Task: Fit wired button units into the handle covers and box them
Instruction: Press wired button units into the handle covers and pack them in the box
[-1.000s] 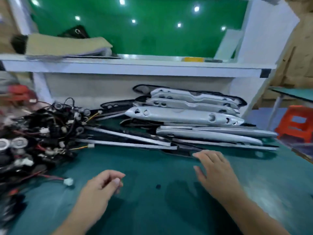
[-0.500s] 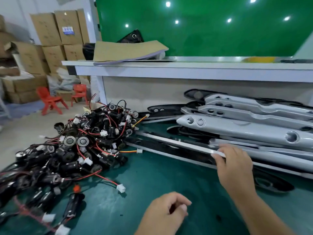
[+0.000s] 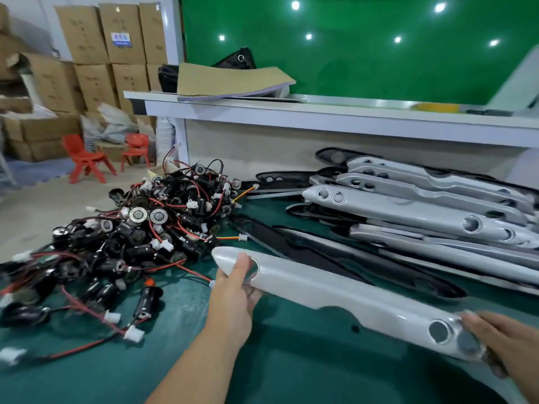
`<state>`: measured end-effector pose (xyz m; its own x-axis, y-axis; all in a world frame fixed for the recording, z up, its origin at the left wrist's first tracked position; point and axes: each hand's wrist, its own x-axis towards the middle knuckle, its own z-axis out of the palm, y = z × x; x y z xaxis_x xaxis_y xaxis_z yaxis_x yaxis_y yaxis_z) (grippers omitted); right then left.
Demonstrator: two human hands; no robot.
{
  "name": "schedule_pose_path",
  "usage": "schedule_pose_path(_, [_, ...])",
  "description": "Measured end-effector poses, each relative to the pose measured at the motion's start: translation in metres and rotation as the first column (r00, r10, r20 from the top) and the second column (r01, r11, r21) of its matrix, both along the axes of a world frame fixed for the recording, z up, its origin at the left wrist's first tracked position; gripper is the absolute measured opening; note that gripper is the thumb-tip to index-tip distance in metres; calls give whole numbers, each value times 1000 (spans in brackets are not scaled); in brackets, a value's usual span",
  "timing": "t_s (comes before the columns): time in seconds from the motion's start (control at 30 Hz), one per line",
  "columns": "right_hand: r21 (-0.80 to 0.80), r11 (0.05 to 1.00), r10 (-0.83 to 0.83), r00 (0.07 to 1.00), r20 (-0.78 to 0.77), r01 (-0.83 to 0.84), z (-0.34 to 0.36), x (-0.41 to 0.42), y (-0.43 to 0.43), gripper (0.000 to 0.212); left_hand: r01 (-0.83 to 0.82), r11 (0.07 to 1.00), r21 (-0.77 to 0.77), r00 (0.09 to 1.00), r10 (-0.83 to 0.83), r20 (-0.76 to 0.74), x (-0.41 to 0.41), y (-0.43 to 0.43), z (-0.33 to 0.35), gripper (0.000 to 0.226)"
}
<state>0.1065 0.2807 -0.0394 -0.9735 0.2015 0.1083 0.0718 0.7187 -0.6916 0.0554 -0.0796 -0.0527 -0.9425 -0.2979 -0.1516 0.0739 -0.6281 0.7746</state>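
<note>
A long silver handle cover with round holes near both ends is held just above the green table, running from centre to lower right. My left hand grips its left tip, thumb over a hole. My right hand holds its right end beside two holes. A tangled pile of black wired button units with red wires and white plugs lies to the left. More silver handle covers are stacked at the right, over black backing strips.
A white shelf with a cardboard sheet and a black bag runs along the back under a green board. Cardboard boxes and two red chairs stand on the floor at the far left.
The view swung left. My right hand pulled a silver cover off the stack toward me, and my left hand, curled and holding nothing before, now grips its left tip.
</note>
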Motion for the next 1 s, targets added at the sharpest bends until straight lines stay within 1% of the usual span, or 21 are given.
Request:
schedule_pose_path(0.07, [128, 990, 64, 998, 0, -63, -10, 9, -4, 23, -1, 999, 51, 1000, 1, 4, 7, 1, 3, 8])
schedule_pose_path(0.1, [173, 976, 126, 991, 43, -132, -13, 13, -9, 32, 6, 998, 70, 1000, -7, 9, 11, 4, 4, 7])
schedule_pose_path(0.17, [419, 878, 192, 972, 135, -231, -18, 18, -26, 71, 17, 994, 109, 1000, -18, 11, 19, 12, 5, 6])
schedule_pose_path(0.23, [599, 770, 166, 975, 146, -221, -19, 23, -41, 96, 12, 994, 110, 1000, -13, 4, 28, 20, 8, 6])
schedule_pose_path(0.27, [626, 756, 166, 981, 104, -194, -19, 24, -45, 101, 10, 997, 80, 1000, -10, -2, 33, 22, 10, 6])
schedule_pose_path(0.33, [606, 775, 217, 976, 13, -180, -16, 26, -53, 100, 19, 999, -33, 1000, -19, -25, 44, 21, 15, 12])
schedule_pose_path(0.37, [572, 802, 229, 973, -25, -174, -14, 27, -55, 95, 21, 992, -121, 999, -26, -40, 50, 17, 18, 20])
schedule_pose_path(0.4, [553, 823, 218, 972, -93, -131, -15, 27, -52, 88, 10, 961, -275, 999, -22, -41, 55, 10, 21, 32])
schedule_pose_path(0.43, [544, 836, 198, 962, -188, -65, -17, 27, -48, 81, -6, 857, -516, 1000, -11, -29, 59, -2, 23, 48])
schedule_pose_path(0.47, [550, 835, 188, 954, -234, -29, -16, 26, -45, 77, -14, 625, -781, 1000, 19, -3, 61, -16, 25, 61])
schedule_pose_path(0.5, [577, 817, 185, 958, -219, -26, -16, 27, -43, 75, -15, 279, -960, 994, 112, 16, 59, -33, 25, 66])
schedule_pose_path(0.53, [605, 796, 181, 964, -197, -26, -15, 27, -42, 72, 7, -41, -999, 975, 222, -2, 55, -51, 25, 72])
schedule_pose_path(0.57, [613, 790, 165, 966, -197, -10, -14, 27, -42, 66, 91, -235, -968, 947, 321, 12, 49, -68, 25, 76])
schedule_pose_path(0.6, [595, 804, 150, 963, -223, 13, -15, 26, -41, 59, 227, -316, -921, 910, 407, 85, 43, -85, 25, 76])
schedule_pose_path(0.67, [583, 812, 165, 943, -290, 37, -20, 24, -38, 46, 503, -304, -809, 803, 510, 307, 34, -111, 22, 67])
schedule_pose_path(0.7, [602, 798, 189, 942, -276, 16, -22, 23, -38, 42, 591, -298, -749, 757, 524, 389, 31, -121, 18, 59])
schedule_pose_path(0.73, [617, 787, 202, 955, -218, -25, -24, 24, -40, 40, 629, -306, -714, 738, 522, 427, 30, -128, 14, 51])
schedule_pose_path(0.8, [632, 768, 200, 976, -82, -104, -28, 23, -36, 40, 617, -335, -712, 757, 498, 422, 27, -135, 13, 41])
schedule_pose_path(0.83, [634, 765, 192, 980, -58, -112, -31, 22, -33, 37, 601, -342, -722, 774, 476, 418, 27, -135, 16, 41])
schedule_pose_path(0.93, [618, 784, 140, 987, -84, -59, -30, 21, -37, 23, 497, -329, -803, 844, 396, 361, 32, -125, 35, 52])
schedule_pose_path(1.0, [654, 757, 116, 986, -119, -10, -28, 21, -39, 10, 294, -274, -916, 932, 293, 212, 39, -120, 54, 58])
